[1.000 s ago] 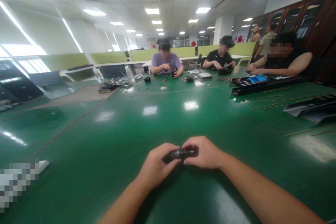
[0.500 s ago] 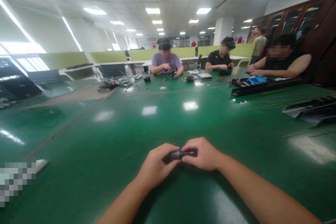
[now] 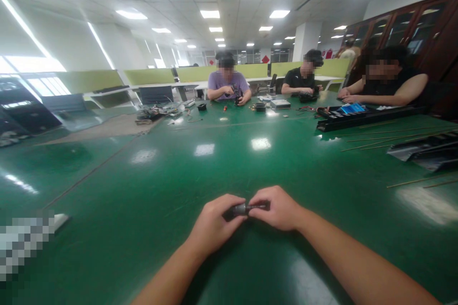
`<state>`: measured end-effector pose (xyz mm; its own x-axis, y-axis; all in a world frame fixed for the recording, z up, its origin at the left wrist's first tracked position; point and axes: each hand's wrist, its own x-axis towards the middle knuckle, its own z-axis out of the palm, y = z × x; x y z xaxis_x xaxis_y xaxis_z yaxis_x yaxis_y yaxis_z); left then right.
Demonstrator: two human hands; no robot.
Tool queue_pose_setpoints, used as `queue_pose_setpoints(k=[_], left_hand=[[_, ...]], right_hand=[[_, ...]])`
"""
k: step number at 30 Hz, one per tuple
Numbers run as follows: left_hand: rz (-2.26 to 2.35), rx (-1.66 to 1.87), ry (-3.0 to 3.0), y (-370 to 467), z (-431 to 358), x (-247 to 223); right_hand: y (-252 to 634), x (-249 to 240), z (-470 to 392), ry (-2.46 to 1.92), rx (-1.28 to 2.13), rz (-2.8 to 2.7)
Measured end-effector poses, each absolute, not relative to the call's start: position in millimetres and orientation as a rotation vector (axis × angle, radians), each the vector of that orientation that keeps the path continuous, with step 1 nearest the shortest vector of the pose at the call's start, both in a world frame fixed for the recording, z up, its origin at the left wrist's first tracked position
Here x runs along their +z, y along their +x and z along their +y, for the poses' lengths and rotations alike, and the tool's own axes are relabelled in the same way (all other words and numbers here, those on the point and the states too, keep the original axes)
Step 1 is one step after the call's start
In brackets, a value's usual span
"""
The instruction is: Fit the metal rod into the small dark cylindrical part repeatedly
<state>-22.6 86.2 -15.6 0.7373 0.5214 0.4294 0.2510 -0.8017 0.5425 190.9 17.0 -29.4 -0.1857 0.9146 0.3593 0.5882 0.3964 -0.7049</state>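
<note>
Low in the middle of the head view, my left hand [image 3: 217, 224] pinches a small grey cylindrical part [image 3: 239, 209] between thumb and fingers. My right hand [image 3: 277, 208] is closed on a thin dark shaft [image 3: 258, 207] that lines up with the cylinder's right end. The two hands almost meet, fingertips facing each other. Both pieces lie roughly level, close above the green tabletop [image 3: 171, 171]. Whether the shaft and the cylinder are one piece cannot be made out, as fingers cover the ends.
Across the table sit three people [image 3: 227, 81]. Electronic parts [image 3: 153, 113] lie at the far left, a grey box [image 3: 280, 104] at the far middle. Black metal channels [image 3: 358, 116] and thin rods [image 3: 379, 143] are on the right. A blurred pale object [image 3: 25, 243] lies near left.
The view has shifted very slightly. Both hands keep their hold, and the fingers of my right hand sit a little closer over the shaft.
</note>
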Motion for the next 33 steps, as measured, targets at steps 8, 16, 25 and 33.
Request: queue_pose_setpoints(k=[8,16,25,33], left_hand=[[0.599,0.814,2.493,-23.0,86.5,-17.1],[0.604,0.82,2.499,-22.8,85.6,-16.7],[0.601,0.861,2.515,-22.5,85.9,-15.6],[0.61,0.874,2.502,-24.2,86.5,-14.0]], right_hand=[[192.2,-29.3,17.5,-1.309,0.522,-1.901],[192.0,-29.5,17.0,-1.304,0.545,-1.887],[193.0,-30.2,17.3,-1.322,0.547,-1.863],[193.3,-28.7,17.1,-1.337,0.516,-1.871]])
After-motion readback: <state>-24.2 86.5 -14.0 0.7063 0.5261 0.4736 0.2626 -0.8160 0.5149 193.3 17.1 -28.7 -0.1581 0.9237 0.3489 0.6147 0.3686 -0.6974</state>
